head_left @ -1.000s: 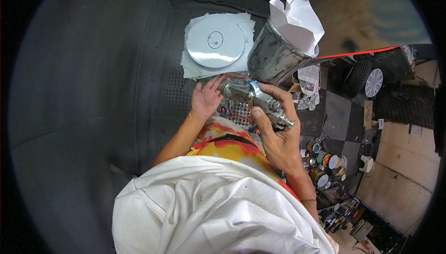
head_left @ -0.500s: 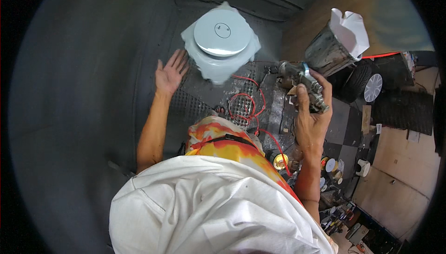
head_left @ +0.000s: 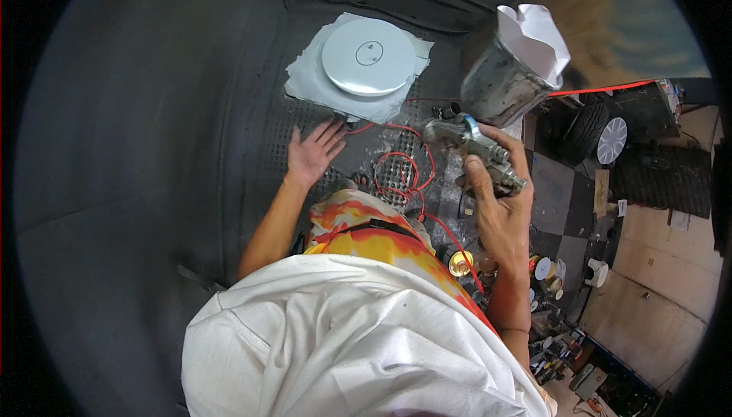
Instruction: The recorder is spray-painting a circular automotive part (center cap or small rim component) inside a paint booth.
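My right hand [head_left: 500, 202] grips a metal spray gun [head_left: 476, 142], with a stained metal cup [head_left: 496, 81] above it that has crumpled white paper [head_left: 534, 36] in its top. Left of the gun, my left hand [head_left: 313, 156] is open, palm up and fingers spread, holding nothing. Beyond that hand lies a glossy white round disc [head_left: 369, 74] with a small ring at its centre, resting on a torn pale sheet [head_left: 309, 85]. Whether the fingertips touch anything under the sheet I cannot tell.
A dark booth wall [head_left: 130, 150] is on my left, a wooden panel [head_left: 640, 28] upper right. A red hose [head_left: 431, 165] coils on the floor below. To the right are a tyre [head_left: 585, 123], a wheel cover [head_left: 612, 140], several cans [head_left: 543, 268] and a white stool [head_left: 597, 272].
The gun and cup have moved right since a second ago, swinging furthest right half a second ago and slightly back since. My left hand went up-left, then back down-right, staying open.
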`<action>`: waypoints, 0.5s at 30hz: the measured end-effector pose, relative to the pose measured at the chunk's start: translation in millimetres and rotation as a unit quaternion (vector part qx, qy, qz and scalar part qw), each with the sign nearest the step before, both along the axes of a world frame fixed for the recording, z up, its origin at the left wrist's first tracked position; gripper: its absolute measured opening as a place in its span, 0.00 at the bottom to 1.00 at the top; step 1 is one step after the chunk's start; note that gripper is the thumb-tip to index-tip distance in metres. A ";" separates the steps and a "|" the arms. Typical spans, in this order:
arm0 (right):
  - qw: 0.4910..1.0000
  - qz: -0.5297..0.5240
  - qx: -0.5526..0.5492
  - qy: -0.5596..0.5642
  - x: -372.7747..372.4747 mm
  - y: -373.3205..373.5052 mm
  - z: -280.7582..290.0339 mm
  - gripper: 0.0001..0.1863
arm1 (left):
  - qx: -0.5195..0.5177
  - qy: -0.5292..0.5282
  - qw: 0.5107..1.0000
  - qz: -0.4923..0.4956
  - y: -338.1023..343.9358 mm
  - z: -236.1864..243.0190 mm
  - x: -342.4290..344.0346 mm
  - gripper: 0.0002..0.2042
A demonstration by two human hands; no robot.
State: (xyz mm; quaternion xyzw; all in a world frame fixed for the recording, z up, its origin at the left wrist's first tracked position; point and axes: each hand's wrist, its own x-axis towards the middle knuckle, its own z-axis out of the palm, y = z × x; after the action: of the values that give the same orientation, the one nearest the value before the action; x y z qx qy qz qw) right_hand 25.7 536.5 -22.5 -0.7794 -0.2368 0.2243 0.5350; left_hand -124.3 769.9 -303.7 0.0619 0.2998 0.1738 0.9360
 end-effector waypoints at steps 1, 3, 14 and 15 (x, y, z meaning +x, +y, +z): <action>1.000 -0.001 -0.001 0.000 4.7 -2.4 -2.3 0.17 | 0.001 -0.021 1.000 -0.014 -4.1 4.4 3.9 0.40; 0.995 -0.037 -0.001 -0.095 14.2 -6.1 -5.5 0.17 | 0.001 -0.041 0.999 -0.031 -12.5 18.5 15.3 0.40; 0.992 -0.113 0.054 -0.032 23.2 -7.3 -7.0 0.18 | 0.015 0.045 0.998 0.028 6.5 29.7 32.6 0.43; 0.992 -0.114 0.053 -0.031 21.7 -7.9 -7.2 0.18 | 0.047 0.063 0.996 0.030 14.2 28.7 30.9 0.44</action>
State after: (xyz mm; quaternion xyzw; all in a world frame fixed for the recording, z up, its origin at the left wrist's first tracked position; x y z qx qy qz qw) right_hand 47.4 528.6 -29.7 -0.7781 -0.1747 0.1248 0.5903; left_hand -93.4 784.1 -275.0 0.1075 0.3519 0.2108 0.9056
